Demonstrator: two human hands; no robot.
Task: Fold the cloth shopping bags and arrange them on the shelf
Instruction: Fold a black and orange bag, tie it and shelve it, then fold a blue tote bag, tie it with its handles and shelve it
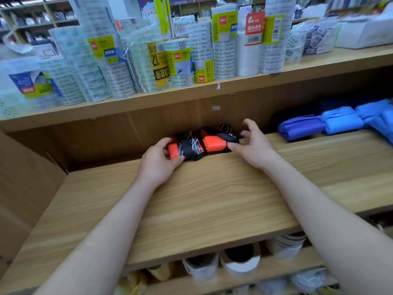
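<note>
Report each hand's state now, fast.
Left hand: grips the left end of the folded orange-and-black bag.
Right hand: open, thumb touching the bag's right end.

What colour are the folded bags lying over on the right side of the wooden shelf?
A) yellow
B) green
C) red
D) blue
D: the folded cloth bags at the right end of the wooden shelf are blue, some darker and some lighter; the orange and black bag lies further left.
</note>
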